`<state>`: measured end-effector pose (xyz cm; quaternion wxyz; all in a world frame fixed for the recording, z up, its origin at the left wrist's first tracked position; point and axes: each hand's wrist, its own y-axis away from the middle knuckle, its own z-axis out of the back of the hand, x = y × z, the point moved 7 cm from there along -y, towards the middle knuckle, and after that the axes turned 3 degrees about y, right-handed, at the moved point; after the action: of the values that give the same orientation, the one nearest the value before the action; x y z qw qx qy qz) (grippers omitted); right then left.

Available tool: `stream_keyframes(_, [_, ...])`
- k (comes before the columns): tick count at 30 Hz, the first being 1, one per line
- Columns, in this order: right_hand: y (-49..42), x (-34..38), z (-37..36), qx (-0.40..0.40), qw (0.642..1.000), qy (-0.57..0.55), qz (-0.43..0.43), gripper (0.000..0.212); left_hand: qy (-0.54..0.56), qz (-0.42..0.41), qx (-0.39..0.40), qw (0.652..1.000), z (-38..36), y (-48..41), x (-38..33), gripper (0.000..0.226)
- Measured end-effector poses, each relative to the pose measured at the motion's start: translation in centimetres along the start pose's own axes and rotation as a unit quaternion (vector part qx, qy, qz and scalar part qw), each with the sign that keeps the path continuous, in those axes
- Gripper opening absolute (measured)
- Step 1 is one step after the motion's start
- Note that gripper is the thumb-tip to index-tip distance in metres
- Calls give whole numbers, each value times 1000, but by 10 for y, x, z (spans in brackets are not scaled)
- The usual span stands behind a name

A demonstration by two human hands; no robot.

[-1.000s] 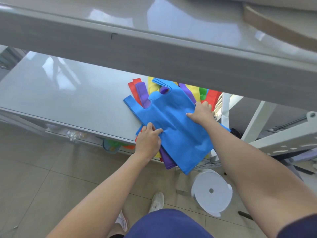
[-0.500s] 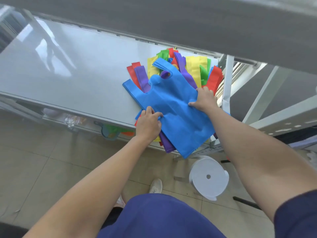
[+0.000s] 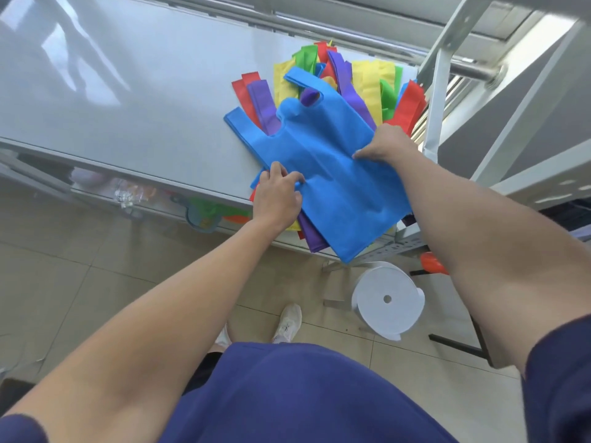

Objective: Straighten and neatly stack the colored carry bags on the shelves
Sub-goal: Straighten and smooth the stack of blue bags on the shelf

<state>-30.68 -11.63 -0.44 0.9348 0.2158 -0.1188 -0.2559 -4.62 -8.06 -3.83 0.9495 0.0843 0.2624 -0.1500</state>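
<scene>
Left hand (image 3: 279,195): it grips the left edge of the blue carry bag (image 3: 335,187); the fingers are curled, and the fabric wrinkles at their tips.
Right hand (image 3: 385,147): it lies on the right edge of the same bag with the fingers bent down to the fabric. Whether they pinch or only press, I cannot tell.
Blue carry bag: it lies flat on top of the pile, turned at a slant, with both handles pointing to the back of the shelf. Its bottom corner hangs over the front edge.
Pile of bags (image 3: 367,81): red, purple, yellow and green bags lie under the blue one, fanned out and not aligned. Their handles spread in different directions.
Shelf (image 3: 128,100): grey and glossy; the pile sits at its right end, just beside a metal post (image 3: 436,100).
Floor (image 3: 64,282): beige tiles. A white round stool (image 3: 387,298) stands below the hanging corner, and a white shoe (image 3: 289,321) is near it.
</scene>
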Motion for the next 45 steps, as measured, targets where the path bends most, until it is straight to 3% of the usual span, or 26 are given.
stream_keyframes(3, [13,-7,1,26,998,-55,-16,34,24,30,-1,999,2,-1,4,28])
stream_keyframes(6, [23,2,-2,68,978,-195,-12,34,86,93,-23,992,4,4,13,29])
stream_keyframes(10, [47,14,3,151,872,-464,-24,22,174,220,-72,957,17,22,33,25])
stream_keyframes(13, [63,18,13,190,793,-579,1,13,275,295,-33,914,26,36,41,61])
stream_keyframes(15, [72,20,18,195,757,-624,14,14,378,327,78,863,13,43,35,83])
stream_keyframes(17, [78,21,19,197,731,-653,24,15,533,314,206,758,-5,46,15,90])
stream_keyframes(19, [80,22,14,203,717,-666,30,17,694,263,232,629,-3,40,-7,72])
stream_keyframes(20, [81,21,9,206,720,-663,29,19,736,253,220,588,2,34,-11,61])
stream_keyframes(21, [81,19,3,210,727,-653,27,20,744,256,207,582,5,28,-9,54])
stream_keyframes(22, [82,17,-3,211,737,-642,23,21,732,259,192,600,10,20,-7,48])
stream_keyframes(26, [77,4,-14,145,812,-564,39,27,621,268,140,723,34,-5,16,35])
stream_keyframes(28, [74,4,-14,104,843,-525,58,29,589,269,133,750,48,-9,29,31])
stream_keyframes(31, [74,18,-17,99,846,-516,84,29,588,264,130,753,64,-8,42,31])
stream_keyframes(39, [97,162,-28,196,797,-543,180,28,594,252,48,762,148,31,156,40])
stream_keyframes(45, [141,342,-65,272,793,-491,237,24,645,263,-104,710,241,92,302,27])
